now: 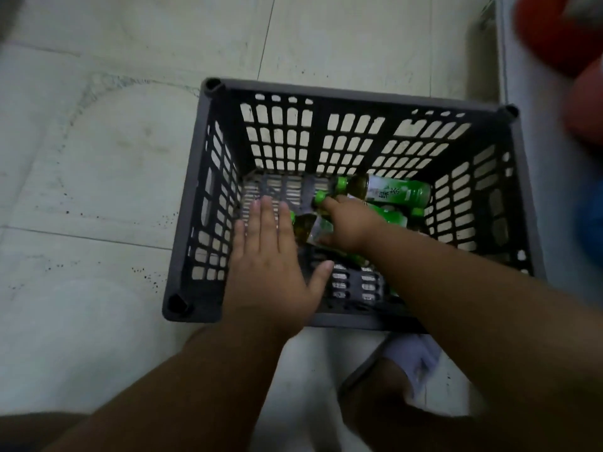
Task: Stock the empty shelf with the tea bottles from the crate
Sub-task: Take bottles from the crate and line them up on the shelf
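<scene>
Pale floor tiles [98, 158] with thin dark seams and scattered black specks spread underfoot, dimly lit. Along the right edge runs a light vertical panel [502, 60], with blurred red shapes [561, 31] and a blurred blue patch [590, 230] beyond it

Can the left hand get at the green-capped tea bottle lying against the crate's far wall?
Probably yes: the left hand is open inside the dark plastic crate, and nothing covers that green-capped tea bottle; the right hand sits nearer.

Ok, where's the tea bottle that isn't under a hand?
In the head view, that tea bottle lies on its side at the crate's far right, cap pointing left, just beyond the right hand.
</scene>
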Motion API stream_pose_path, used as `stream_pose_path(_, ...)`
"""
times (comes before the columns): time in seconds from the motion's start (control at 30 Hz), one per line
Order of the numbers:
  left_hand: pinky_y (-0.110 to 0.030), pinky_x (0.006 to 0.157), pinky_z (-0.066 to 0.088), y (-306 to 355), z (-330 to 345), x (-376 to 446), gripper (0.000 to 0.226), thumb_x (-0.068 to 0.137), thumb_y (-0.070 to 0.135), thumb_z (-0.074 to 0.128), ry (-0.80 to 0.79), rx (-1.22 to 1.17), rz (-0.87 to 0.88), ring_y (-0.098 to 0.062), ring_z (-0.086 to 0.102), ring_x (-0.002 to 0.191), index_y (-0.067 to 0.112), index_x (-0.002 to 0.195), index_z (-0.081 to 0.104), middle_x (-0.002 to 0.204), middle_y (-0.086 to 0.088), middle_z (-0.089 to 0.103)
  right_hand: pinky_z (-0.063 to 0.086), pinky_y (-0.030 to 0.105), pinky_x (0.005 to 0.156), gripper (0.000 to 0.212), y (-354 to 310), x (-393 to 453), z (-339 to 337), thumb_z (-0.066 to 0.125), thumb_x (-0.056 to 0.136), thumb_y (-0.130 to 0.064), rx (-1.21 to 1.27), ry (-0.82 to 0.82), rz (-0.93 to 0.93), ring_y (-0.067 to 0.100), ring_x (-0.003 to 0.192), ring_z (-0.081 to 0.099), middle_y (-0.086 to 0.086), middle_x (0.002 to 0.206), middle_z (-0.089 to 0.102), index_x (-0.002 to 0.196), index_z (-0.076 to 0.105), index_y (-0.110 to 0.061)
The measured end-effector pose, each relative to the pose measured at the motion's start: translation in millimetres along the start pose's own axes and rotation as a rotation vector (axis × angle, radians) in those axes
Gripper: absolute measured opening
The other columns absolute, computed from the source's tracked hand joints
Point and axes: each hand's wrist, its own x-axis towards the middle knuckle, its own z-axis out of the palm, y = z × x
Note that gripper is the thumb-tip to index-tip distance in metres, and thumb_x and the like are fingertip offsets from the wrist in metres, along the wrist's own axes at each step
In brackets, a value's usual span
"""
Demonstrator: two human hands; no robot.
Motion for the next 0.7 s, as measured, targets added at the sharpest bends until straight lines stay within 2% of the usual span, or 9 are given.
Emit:
stream_pose_path(0.23, -0.043, 0.123, -0.006, 2.5, 1.0, 2.0, 0.101, 0.085, 0.075, 0.01, -0.078, 0.015, -0.027, -0.028, -0.018, 0.152, 0.007, 0.155, -0.016, 0.164, -0.019, -0.016, 0.043, 0.043, 0.1, 0.096, 10.7, 44.6, 47.0, 0.079, 0.076, -0.048, -0.056, -0.194, 0.056, 0.035, 0.129, 0.048, 0.015, 0.144, 0.046, 0.152, 0.03, -0.015)
stream_pose_path(0.27, -0.043, 0.123, -0.006, 2.5, 1.1, 2.2, 0.101, 0.085, 0.075, 0.01, -0.086, 0.011, -0.03, -0.028, -0.019, 0.151, 0.007, 0.155, -0.018, 0.164, -0.019, -0.018, 0.044, 0.043, 0.099, 0.093, 10.7, 47.2, 54.0, 0.078, 0.078, -0.046, -0.073, -0.187, 0.061, 0.035, 0.128, 0.048, 0.015, 0.144, 0.047, 0.15, 0.03, -0.014)
stream_pose_path(0.37, -0.042, 0.123, -0.009, 3.2, 0.2, 2.9, 0.099, 0.084, 0.075, 0.007, -0.106, 0.0, -0.034, -0.026, -0.021, 0.151, 0.009, 0.153, -0.022, 0.164, -0.018, -0.02, 0.046, 0.045, 0.094, 0.066, 10.2, 53.7, 66.4, 0.068, 0.089, -0.029, -0.088, -0.114, 0.069, 0.037, 0.123, 0.051, 0.018, 0.138, 0.051, 0.143, 0.038, -0.009)
stream_pose_path(0.43, -0.041, 0.122, -0.011, 2.6, -0.5, 2.3, 0.098, 0.084, 0.074, 0.005, -0.116, -0.002, -0.031, -0.026, -0.023, 0.15, 0.01, 0.152, -0.024, 0.163, -0.017, -0.022, 0.046, 0.044, 0.093, 0.06, 10.3, 55.2, 66.0, 0.066, 0.089, -0.025, -0.051, -0.087, 0.068, 0.037, 0.121, 0.052, 0.019, 0.134, 0.054, 0.14, 0.041, -0.007)
stream_pose_path(0.57, -0.042, 0.123, -0.008, 0.5, 2.5, 2.1, 0.099, 0.087, 0.073, 0.01, -0.082, -0.031, -0.021, -0.027, -0.017, 0.152, 0.006, 0.156, -0.015, 0.165, -0.018, -0.016, 0.045, 0.036, 0.077, 0.077, 9.7, 42.4, 52.2, 0.081, 0.075, -0.036, 0.105, -0.051, 0.045, 0.032, 0.104, 0.057, 0.014, 0.114, 0.059, 0.133, 0.038, -0.009)
stream_pose_path(0.7, -0.042, 0.123, -0.007, -1.7, 3.9, 3.1, 0.1, 0.087, 0.076, 0.007, -0.109, -0.009, -0.03, -0.027, -0.016, 0.152, 0.008, 0.156, -0.014, 0.165, -0.017, -0.015, 0.039, 0.026, 0.056, 0.071, 4.7, 5.4, 8.8, 0.087, 0.068, -0.033, 0.376, 0.067, 0.047, 0.012, 0.076, 0.053, -0.007, 0.086, 0.052, 0.113, 0.033, -0.025)
